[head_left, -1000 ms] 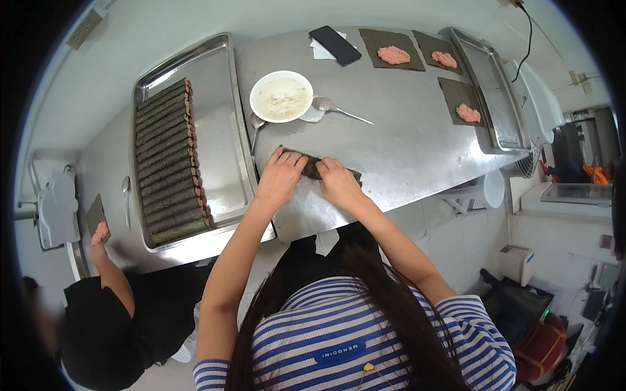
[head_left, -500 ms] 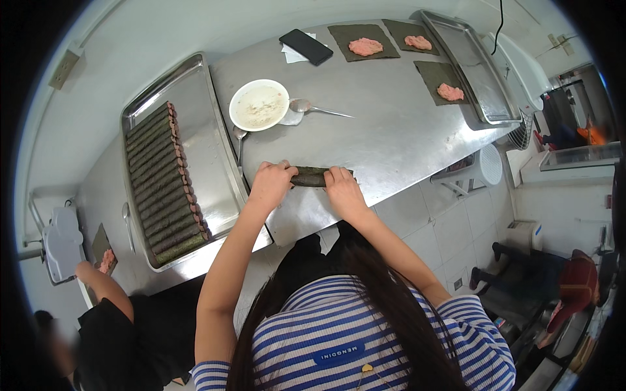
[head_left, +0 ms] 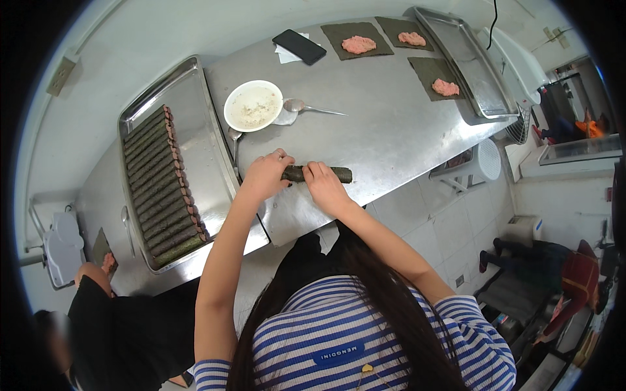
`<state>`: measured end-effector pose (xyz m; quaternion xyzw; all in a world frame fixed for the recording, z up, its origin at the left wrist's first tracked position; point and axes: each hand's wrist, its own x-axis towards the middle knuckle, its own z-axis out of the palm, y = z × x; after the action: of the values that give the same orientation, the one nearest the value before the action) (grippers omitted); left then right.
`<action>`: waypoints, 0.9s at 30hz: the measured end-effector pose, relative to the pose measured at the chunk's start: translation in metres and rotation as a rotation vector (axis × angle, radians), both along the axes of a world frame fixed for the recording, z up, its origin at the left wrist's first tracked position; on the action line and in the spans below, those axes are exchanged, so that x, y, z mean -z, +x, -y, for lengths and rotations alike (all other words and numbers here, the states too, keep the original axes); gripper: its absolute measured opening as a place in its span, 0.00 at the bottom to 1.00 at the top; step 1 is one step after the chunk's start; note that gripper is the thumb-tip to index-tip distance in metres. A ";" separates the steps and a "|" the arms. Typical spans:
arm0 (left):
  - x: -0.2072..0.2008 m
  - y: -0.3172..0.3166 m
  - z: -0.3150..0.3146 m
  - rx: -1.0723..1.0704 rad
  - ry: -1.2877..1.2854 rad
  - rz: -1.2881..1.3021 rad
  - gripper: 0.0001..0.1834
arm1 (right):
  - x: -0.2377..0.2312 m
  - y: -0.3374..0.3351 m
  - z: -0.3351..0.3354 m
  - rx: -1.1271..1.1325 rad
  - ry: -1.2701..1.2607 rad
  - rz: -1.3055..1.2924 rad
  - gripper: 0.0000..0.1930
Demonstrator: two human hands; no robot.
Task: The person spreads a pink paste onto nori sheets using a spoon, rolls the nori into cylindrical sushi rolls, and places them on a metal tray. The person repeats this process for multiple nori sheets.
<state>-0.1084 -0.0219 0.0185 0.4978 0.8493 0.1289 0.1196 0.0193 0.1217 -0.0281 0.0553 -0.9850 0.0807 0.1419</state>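
A dark green seaweed roll (head_left: 342,174) lies near the table's front edge, its right end bare. My left hand (head_left: 266,176) is closed round the roll's left end, which it mostly hides. Over the middle, my right hand (head_left: 326,188) grips the roll with fingers curled on top. Just beyond my left hand stands a white bowl (head_left: 254,104) with pale, watery contents. One metal spoon (head_left: 236,148) lies between bowl and tray, and another spoon (head_left: 314,107) to the bowl's right.
Several finished rolls (head_left: 156,182) lie in a row in a metal tray (head_left: 218,124) at left. Flat seaweed sheets (head_left: 332,44) with pink minced filling (head_left: 358,44) and a second tray (head_left: 479,78) are at far right. A phone (head_left: 300,47) lies behind the bowl. A co-worker (head_left: 130,332) stands at lower left.
The seaweed has become a tighter, rounder roll. My hands have shifted slightly left, the right one inward from the roll's right end. The co-worker's arm has moved.
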 end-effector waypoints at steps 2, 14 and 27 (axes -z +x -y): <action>-0.009 0.013 -0.001 0.020 0.025 -0.120 0.19 | 0.001 -0.001 0.001 0.012 -0.005 0.014 0.17; 0.010 0.004 -0.001 0.080 -0.050 -0.250 0.10 | -0.002 0.020 -0.020 0.121 -0.124 0.053 0.16; -0.002 0.008 -0.019 0.111 -0.131 -0.128 0.20 | 0.001 0.031 -0.046 0.202 -0.122 0.165 0.12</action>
<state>-0.1006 -0.0031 0.0206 0.5426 0.8328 0.0344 0.1041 0.0505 0.1673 -0.0286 -0.0595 -0.9872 0.1301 0.0711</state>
